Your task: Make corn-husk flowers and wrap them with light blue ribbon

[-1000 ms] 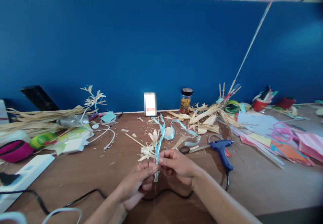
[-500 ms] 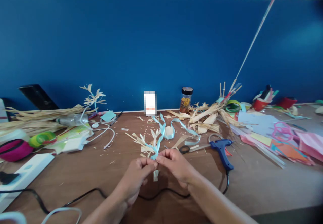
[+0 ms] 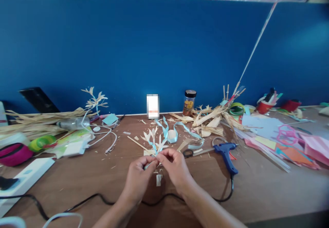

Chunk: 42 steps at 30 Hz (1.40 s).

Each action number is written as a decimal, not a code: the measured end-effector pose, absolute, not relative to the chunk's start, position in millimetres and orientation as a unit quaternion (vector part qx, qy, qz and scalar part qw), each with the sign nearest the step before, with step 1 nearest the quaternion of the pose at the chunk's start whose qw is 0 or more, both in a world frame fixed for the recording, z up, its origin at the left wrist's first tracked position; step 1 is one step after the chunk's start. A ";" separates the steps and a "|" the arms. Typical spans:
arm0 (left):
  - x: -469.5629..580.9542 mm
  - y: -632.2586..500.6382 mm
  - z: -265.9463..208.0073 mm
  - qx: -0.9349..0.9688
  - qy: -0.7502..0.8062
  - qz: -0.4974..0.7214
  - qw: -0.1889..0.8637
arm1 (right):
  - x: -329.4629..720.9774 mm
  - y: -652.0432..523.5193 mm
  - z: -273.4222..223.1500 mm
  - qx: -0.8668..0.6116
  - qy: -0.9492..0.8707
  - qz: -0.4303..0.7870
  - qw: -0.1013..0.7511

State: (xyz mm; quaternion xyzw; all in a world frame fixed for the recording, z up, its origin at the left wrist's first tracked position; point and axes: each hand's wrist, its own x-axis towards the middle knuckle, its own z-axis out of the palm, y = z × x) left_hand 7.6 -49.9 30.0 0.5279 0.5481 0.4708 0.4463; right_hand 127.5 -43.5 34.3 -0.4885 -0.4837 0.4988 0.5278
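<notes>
Between my two hands is a sprig of pale dried-husk flowers (image 3: 152, 135), its petals fanned upward above my fingertips. My left hand (image 3: 140, 175) pinches the lower end of the sprig, thumb against bent fingers. From the other side, my right hand (image 3: 177, 169) pinches at nearly the same spot, the fingertips of both hands almost touching. Light blue ribbon (image 3: 171, 138) trails in loops over the table behind the sprig, and some blue shows among the petals. My fingers hide the stem and exactly where the ribbon meets it.
Right of my hands lie a blue glue gun (image 3: 226, 156) and scissors (image 3: 188, 153). A black cable (image 3: 169, 194) crosses in front. Behind stand a lidded jar (image 3: 189, 103) and piled husks (image 3: 209, 118). To the left are a finished-looking husk sprig (image 3: 96, 99) and a power strip (image 3: 24, 183).
The ribbon length that rose from my fingers has dropped away from above the sprig, leaving more petals showing. Both hands have shifted slightly left, with the right fingers moving over the stem.
</notes>
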 end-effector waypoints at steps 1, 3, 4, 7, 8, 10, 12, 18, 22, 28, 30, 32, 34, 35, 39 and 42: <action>7.1 -50.2 29.8 0.499 0.539 0.477 0.483 | 128.3 -43.4 33.9 -0.476 -0.462 0.526 0.532; 5.8 -50.7 29.4 0.444 0.512 0.486 0.551 | 131.0 -42.9 32.8 -0.468 -0.425 0.559 0.537; 5.0 -50.8 29.2 0.424 0.493 0.490 0.580 | 132.6 -42.6 32.3 -0.469 -0.413 0.565 0.538; 1.8 -50.9 28.3 0.390 0.439 0.487 0.647 | 138.4 -41.3 32.9 -0.467 -0.425 0.568 0.528; 0.6 -51.0 28.0 0.385 0.425 0.480 0.664 | 140.4 -41.0 33.8 -0.457 -0.446 0.570 0.517; -1.9 -51.5 27.3 0.376 0.403 0.462 0.694 | 144.3 -40.5 36.2 -0.425 -0.499 0.576 0.488; -3.9 -52.4 26.7 0.360 0.384 0.452 0.720 | 147.6 -40.5 38.1 -0.387 -0.536 0.589 0.465; -3.7 -55.5 21.4 0.314 0.355 0.429 0.769 | 150.2 -43.3 35.1 -0.317 -0.494 0.689 0.425; 0.0 -57.3 16.9 0.297 0.356 0.424 0.778 | 147.5 -45.2 34.0 -0.294 -0.453 0.728 0.423; 3.4 -58.0 17.0 0.299 0.358 0.409 0.784 | 148.2 -44.3 32.9 -0.301 -0.425 0.737 0.430; 3.3 -56.8 17.9 0.328 0.381 0.403 0.765 | 149.9 -43.2 32.5 -0.318 -0.448 0.714 0.433; 2.7 -55.2 19.3 0.357 0.418 0.395 0.736 | 151.7 -41.9 33.1 -0.350 -0.481 0.676 0.436; 1.9 -53.9 21.3 0.380 0.459 0.383 0.706 | 152.9 -40.7 33.9 -0.391 -0.512 0.627 0.437; 1.5 -53.5 22.6 0.393 0.476 0.377 0.690 | 153.1 -40.0 33.9 -0.411 -0.525 0.605 0.435; 1.6 -53.6 28.1 0.454 0.525 0.355 0.627 | 151.3 -37.4 28.6 -0.459 -0.556 0.546 0.427; 3.7 -54.8 30.0 0.500 0.546 0.361 0.568 | 149.0 -35.3 21.4 -0.471 -0.571 0.518 0.429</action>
